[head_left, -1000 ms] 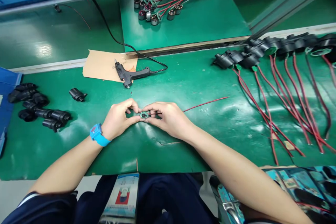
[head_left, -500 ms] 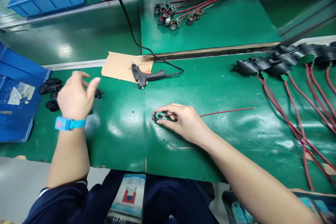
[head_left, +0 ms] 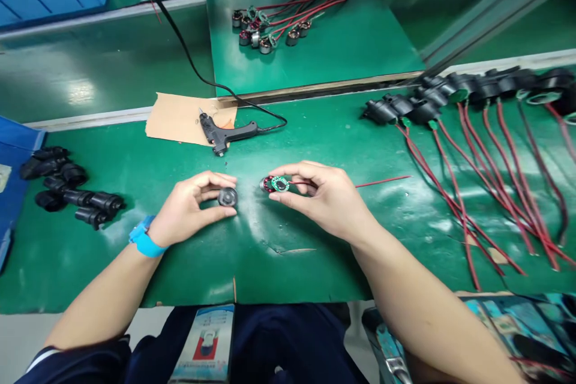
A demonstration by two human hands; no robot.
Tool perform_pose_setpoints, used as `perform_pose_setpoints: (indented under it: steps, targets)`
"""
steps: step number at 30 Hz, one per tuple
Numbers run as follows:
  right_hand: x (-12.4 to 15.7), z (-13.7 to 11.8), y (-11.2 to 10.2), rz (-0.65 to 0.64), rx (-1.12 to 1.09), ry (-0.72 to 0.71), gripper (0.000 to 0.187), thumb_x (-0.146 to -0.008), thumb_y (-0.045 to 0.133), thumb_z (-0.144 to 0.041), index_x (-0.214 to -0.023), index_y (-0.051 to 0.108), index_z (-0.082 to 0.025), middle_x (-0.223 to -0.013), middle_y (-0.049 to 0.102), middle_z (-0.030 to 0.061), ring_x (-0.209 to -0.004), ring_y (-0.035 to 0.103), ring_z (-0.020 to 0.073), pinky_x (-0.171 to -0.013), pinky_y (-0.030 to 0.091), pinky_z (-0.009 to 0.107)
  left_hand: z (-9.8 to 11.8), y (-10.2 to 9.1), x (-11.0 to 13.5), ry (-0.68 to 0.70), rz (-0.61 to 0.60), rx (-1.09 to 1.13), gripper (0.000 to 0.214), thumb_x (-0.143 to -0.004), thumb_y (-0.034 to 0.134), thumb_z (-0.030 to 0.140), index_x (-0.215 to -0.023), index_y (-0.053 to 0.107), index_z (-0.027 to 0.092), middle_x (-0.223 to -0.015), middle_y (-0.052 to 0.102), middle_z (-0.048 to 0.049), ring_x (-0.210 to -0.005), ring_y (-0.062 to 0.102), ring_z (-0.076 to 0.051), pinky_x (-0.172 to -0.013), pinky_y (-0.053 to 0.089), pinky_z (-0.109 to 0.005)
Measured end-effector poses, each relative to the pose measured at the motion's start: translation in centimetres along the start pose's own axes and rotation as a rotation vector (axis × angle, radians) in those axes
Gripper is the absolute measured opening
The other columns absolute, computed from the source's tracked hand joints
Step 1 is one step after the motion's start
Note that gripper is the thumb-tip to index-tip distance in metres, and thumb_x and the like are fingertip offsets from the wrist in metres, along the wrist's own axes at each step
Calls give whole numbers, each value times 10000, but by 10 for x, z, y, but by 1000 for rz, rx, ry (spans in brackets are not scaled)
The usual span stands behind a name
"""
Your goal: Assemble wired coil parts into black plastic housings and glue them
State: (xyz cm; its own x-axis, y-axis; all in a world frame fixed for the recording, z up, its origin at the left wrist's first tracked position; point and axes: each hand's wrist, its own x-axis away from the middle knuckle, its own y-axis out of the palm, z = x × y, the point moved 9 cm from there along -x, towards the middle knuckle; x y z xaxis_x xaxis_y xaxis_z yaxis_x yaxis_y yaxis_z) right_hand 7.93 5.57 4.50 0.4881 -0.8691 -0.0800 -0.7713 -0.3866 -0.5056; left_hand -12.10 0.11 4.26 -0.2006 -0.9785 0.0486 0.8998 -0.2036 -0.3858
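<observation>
Between the thumb and fingers of my left hand (head_left: 191, 207) is a black plastic housing (head_left: 228, 197), its round end turned toward the right. My right hand (head_left: 319, 192) pinches a small motor (head_left: 267, 184) with a round green circuit board (head_left: 281, 184) at its end. Red wire (head_left: 382, 182) runs from the board under my palm and out to the right. A short gap of bench separates the two parts. Several similar black housings (head_left: 92, 198) lie in a pile left of my left hand.
A black glue gun (head_left: 227, 132) rests on cardboard (head_left: 173, 120) behind my hands, its cord (head_left: 180, 42) rising up left. Motors with wires (head_left: 265, 42) lie on the raised shelf. Black housings with red wires (head_left: 423, 109) line the right side. Blue bins (head_left: 58, 0) stand left.
My left hand has come from the pile at the left toward the middle, now gripping a black housing. The right hand still holds the motor and has lifted it slightly. The view has shifted right.
</observation>
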Motion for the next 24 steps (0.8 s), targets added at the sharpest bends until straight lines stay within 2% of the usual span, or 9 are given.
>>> perform_pose_setpoints:
  steps: [2,5,10,13,18,21,24]
  targets:
    - [2,-2,-4,17,-30,14,293,-803,801,-307,-1085,764,-237,-740,577,-15,-611,450,121,-604,393,270,7,23,1,56,-78,-96,283,-804,819,294,-1040,684,215,-1103,740,-64,-1011,710,-208,-917,583,-368]
    - [6,-9,-1,-6,-81,21,296,-795,815,-299,-1078,762,-232,-742,566,-21,-606,442,112,-599,393,263,9,39,2,74,-65,-184,288,-792,837,282,-1001,648,220,-990,734,-17,-890,696,-175,-813,570,-323]
    - [11,-23,18,-87,-130,-26,252,-806,805,-226,-1054,767,-213,-710,522,-41,-598,453,97,-575,380,237,6,41,2,59,62,-188,376,-743,869,318,-898,546,203,-849,674,19,-707,651,-135,-640,539,-267]
    - [13,-26,31,-142,-113,-55,271,-803,816,-222,-1067,764,-188,-692,491,-49,-597,451,93,-563,366,229,5,40,2,57,103,-195,349,-739,848,257,-857,524,203,-788,620,37,-663,621,-122,-603,534,-255]
    - [13,-22,32,-147,-65,-40,268,-816,812,-251,-1072,760,-189,-715,513,-40,-602,442,91,-567,358,230,10,44,4,99,18,-115,350,-813,764,194,-1131,616,198,-1007,653,-30,-874,681,-145,-723,605,-260]
    - [15,-18,30,-206,-88,14,262,-823,802,-265,-1072,744,-209,-712,499,-46,-610,440,92,-566,358,224,12,42,6,109,11,-109,281,-833,739,164,-1105,671,183,-983,630,-26,-797,667,-110,-711,613,-236]
    - [19,-15,30,-304,-169,75,248,-898,716,-300,-1123,686,-201,-689,452,-58,-593,433,90,-539,361,215,11,40,6,97,23,-87,273,-820,783,197,-1075,689,175,-972,627,-24,-787,671,-105,-710,628,-228]
